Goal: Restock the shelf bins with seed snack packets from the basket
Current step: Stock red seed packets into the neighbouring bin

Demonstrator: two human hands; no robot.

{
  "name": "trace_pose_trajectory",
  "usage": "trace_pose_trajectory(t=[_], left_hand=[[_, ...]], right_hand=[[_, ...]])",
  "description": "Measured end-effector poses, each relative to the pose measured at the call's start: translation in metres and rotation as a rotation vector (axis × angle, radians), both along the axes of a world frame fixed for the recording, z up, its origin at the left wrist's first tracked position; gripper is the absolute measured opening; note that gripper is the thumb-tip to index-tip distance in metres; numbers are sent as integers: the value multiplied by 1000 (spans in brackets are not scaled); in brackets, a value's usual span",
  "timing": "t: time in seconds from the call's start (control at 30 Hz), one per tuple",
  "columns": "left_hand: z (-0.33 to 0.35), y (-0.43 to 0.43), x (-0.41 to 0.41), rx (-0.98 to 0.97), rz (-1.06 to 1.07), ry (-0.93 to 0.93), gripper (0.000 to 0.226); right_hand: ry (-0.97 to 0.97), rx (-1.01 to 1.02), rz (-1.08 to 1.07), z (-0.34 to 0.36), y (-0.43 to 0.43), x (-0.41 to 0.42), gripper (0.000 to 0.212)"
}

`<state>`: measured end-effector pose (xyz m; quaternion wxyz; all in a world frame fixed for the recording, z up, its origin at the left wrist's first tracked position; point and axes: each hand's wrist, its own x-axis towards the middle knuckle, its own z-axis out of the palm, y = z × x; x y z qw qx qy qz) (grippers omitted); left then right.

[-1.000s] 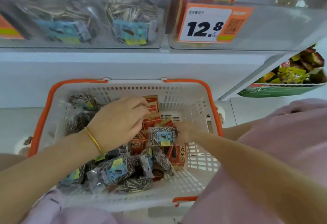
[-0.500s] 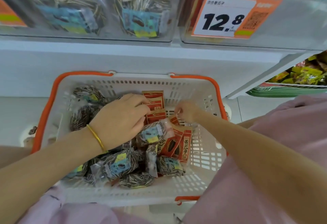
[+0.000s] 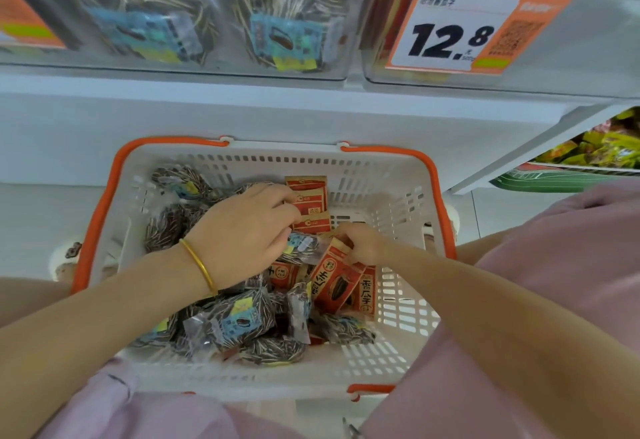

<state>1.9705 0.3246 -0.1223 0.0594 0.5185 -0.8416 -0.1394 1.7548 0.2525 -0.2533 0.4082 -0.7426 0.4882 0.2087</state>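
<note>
A white basket (image 3: 401, 196) with orange handles sits below the shelf, holding several clear seed packets (image 3: 239, 317) and red seed packets (image 3: 308, 198). My left hand (image 3: 242, 234) is inside it, fingers curled around a stack of red packets at the back. Beside it, my right hand (image 3: 363, 243) pinches the top of a red packet (image 3: 334, 279) that leans upright. On the shelf above, a clear bin (image 3: 214, 23) holds clear seed packets, and to its right a second bin (image 3: 519, 68) holds red ones.
An orange price tag (image 3: 457, 30) reading 12.8 hangs on the right bin. At the far right, a lower shelf (image 3: 561, 175) carries yellow and green snack bags. Pink clothing fills the bottom of the view. The floor is white tile.
My right hand moved up from the loose packets and now pinches a red packet. My left hand stayed on the red stack. The view drew closer to the basket.
</note>
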Motion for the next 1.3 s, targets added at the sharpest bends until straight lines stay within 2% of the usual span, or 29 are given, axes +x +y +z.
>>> trace_pose_trajectory(t=[0.1,0.23,0.33,0.4,0.47,0.5,0.57,0.63,0.73,0.83,0.9,0.97,1.07,1.13,1.2,1.3], left_hand=[[0,-2,-2,10,-3,11,16],[-1,-2,-5,131,53,26,25],[0,-4,-13,296,147,1,32],[-6,-5,-17,473,269,51,44],[-14,-5,-20,668,396,167,51],[-16,-4,-23,751,448,249,44],[-16,-1,-29,899,598,506,16],[-12,-1,-31,948,760,774,15],[-3,-8,-24,879,879,918,16],[6,-18,-12,725,933,961,18],[8,-21,-8,635,931,896,22],[7,-22,-3,567,932,842,14],[10,-27,11,403,938,740,19],[15,-31,18,228,825,516,10],[16,-31,17,113,676,334,22],[18,-25,-1,101,517,298,17]], right_hand=[[13,-26,5,21,-6,1,25],[26,-62,0,59,-13,-12,17],[-54,-92,-140,88,-17,-28,5],[-164,-89,-262,110,-15,-38,5],[-322,-19,-410,130,-9,-46,7],[-401,32,-481,137,-6,-48,8],[-508,134,-604,140,-1,-49,6],[-543,169,-699,136,1,-47,5],[-566,213,-794,131,1,-47,10],[-618,317,-774,128,3,-46,33],[-634,361,-760,125,6,-43,34],[-625,378,-746,122,8,-42,32],[-559,333,-729,122,6,-48,26],[-507,263,-675,129,5,-51,16],[-466,134,-569,139,4,-47,9],[-526,12,-408,154,7,-32,11]])
